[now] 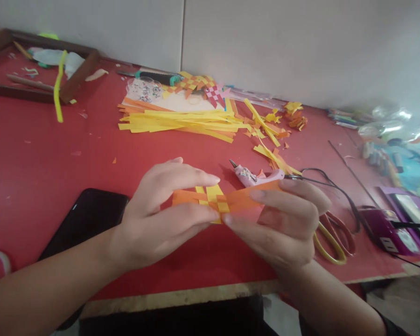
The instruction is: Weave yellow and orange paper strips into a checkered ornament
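A small woven piece of orange and yellow paper strips [220, 199] is held above the front of the red table [38, 158]. My left hand [161, 210] pinches its left side, thumb below and fingers above. On the right side my right hand [287, 219] grips the orange strips between fingers and thumb. Both hands are closed on the weave.
A black phone [87, 219] lies by my left forearm. A pink glue gun [254, 176], yellow-handled scissors [331, 235] and a black cord lie to the right. A pile of yellow and orange strips [182, 122] and finished weaves [203, 87] lie further back. A wooden frame [73, 81] sits far left.
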`<state>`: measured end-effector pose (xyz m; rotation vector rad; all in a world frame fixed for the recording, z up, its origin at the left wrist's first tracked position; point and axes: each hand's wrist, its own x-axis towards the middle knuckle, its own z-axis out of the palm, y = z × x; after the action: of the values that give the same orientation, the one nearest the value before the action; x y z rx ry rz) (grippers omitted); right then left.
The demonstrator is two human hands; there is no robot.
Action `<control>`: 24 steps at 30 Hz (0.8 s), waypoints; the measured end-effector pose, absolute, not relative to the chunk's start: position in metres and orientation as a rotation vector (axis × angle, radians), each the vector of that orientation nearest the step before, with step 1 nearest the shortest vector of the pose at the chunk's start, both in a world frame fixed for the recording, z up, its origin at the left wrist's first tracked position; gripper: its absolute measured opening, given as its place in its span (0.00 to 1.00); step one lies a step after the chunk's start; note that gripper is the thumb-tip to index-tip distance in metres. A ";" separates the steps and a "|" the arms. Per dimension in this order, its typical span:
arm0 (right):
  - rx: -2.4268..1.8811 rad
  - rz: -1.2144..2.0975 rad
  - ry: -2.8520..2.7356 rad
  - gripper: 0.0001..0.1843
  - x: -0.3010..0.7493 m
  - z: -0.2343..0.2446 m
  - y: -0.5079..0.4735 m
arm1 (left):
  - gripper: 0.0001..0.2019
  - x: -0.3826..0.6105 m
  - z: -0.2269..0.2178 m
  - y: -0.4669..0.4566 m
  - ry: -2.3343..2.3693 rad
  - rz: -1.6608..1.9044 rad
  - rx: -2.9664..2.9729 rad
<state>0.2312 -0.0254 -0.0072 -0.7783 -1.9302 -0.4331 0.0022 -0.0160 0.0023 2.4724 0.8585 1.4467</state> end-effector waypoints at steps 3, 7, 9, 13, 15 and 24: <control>-0.793 -0.366 -1.975 0.12 0.232 -0.005 -0.025 | 0.08 0.002 0.005 -0.018 0.864 1.447 2.455; -0.865 -0.061 -2.062 0.13 0.230 0.001 -0.020 | 0.06 0.003 0.008 -0.013 0.909 1.257 2.128; -0.921 0.052 -2.039 0.13 0.228 0.003 -0.017 | 0.07 0.004 0.008 -0.008 0.964 1.055 1.788; -1.025 0.328 -1.983 0.06 0.224 0.002 -0.015 | 0.11 0.005 0.005 0.000 1.011 0.732 1.278; -1.084 0.480 -1.898 0.05 0.222 -0.001 -0.016 | 0.18 0.006 0.005 0.001 1.042 0.702 1.121; -1.294 0.673 -1.614 0.04 0.218 -0.005 -0.022 | 0.34 0.008 0.003 -0.001 1.109 0.683 0.966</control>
<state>0.2176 -0.0219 -0.0049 -1.2943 -1.6144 0.6731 0.0081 -0.0011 0.0031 0.9665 1.1091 0.6835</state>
